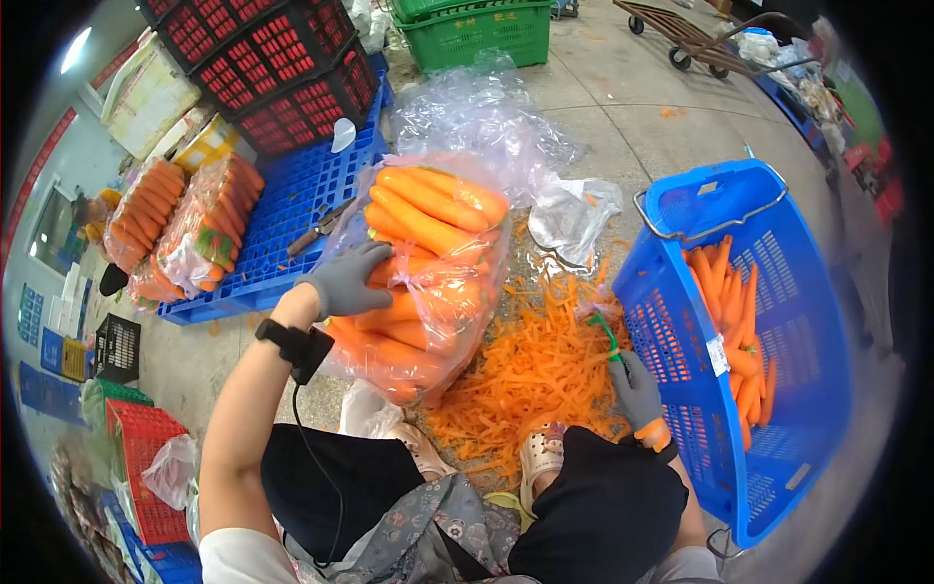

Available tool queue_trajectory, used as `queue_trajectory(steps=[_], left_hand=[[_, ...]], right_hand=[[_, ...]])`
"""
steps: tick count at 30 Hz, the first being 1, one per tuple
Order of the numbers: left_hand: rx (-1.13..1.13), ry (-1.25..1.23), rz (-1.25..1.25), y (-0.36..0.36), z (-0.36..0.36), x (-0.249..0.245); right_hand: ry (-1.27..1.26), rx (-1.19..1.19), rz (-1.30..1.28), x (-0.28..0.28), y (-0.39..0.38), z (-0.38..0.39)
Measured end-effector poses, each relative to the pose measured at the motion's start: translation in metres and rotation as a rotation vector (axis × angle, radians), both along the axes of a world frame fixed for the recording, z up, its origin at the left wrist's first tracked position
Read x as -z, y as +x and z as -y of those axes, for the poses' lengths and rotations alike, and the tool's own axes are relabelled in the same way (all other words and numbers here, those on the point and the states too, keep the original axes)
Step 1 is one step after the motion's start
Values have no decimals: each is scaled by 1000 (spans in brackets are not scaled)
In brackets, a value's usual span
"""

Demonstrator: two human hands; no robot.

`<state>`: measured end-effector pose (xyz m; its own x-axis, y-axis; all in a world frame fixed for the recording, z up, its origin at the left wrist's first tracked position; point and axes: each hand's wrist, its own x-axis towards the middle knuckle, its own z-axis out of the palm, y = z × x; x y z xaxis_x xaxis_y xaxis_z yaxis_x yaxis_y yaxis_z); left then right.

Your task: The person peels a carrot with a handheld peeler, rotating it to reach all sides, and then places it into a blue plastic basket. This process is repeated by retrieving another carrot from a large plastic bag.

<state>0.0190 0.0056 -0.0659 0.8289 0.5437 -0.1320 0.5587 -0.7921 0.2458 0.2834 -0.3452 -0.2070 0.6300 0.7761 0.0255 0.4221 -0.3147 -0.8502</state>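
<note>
My left hand (350,280), in a grey glove, lies against the side of a clear plastic bag of carrots (438,219), its fingers spread over the film. The bag stands on the floor before my feet, packed with large carrots. My right hand (637,391), gloved in grey with an orange cuff, is closed on a slim green peeler (610,341); its head is hard to make out beside a scrap of thin plastic. Below lies a heap of orange carrot peelings (530,375). Right of that hand, a blue basket (671,365) holds several peeled carrots (744,336).
A blue pallet (282,219) at left bears black crates (292,88), bagged carrots (209,219) and a knife (316,231). Crumpled clear plastic (486,122) and a white bag (574,219) lie ahead. A green crate (477,34) and a flat cart (691,39) stand farther back.
</note>
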Motion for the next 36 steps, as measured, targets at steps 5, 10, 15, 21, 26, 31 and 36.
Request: queue_trajectory(steps=[5,10,15,21,26,31,36], left_hand=[[139,65,-154,-1,-12,2],[117,67,271,-27,3,-7],[-56,-733,1084,-10,82,-59],[-508,-1849,1134,52,193,-49],[-463,-2186,945,55,254,-2],[-657,-2138,758,47,289,-20],[-553,-2210,729,24,288,9]], right_hand=[[-92,10,-109,-26,-18,-2],[-83,-21,-211,-42,-20,15],[83,40,-184,-65,-7,25],[166,38,-99,-226,-14,45],[70,-364,449,-235,-65,80],[-37,-336,314,-184,-114,101],[-119,-374,427,-168,-133,99]])
